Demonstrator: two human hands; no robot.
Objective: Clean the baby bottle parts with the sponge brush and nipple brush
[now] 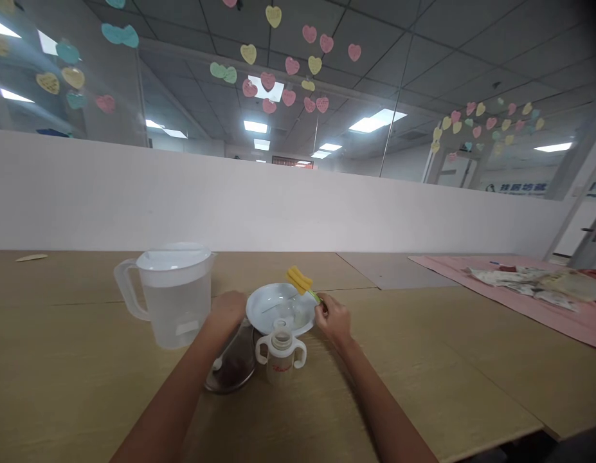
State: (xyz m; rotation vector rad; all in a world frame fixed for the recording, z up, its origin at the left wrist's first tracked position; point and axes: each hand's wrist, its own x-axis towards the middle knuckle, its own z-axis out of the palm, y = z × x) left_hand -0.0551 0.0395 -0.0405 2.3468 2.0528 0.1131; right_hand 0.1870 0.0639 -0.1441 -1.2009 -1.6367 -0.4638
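My right hand is closed around the green handle of a bottle brush. The brush's yellow sponge head points up and left above the far right rim of a white bowl. Beside the bowl's left rim is my left hand; its fingers are bent down and mostly hidden. In front of the bowl an uncapped baby bottle with two white side handles and red lettering stands upright. A clear item I cannot make out lies in the bowl. Partly under my left forearm is a dark round tray with a small pale piece on it.
A clear pitcher with liquid in it stands at the left. Far right, a pink cloth carries papers and other items. A low white wall with glass above runs behind the wooden table.
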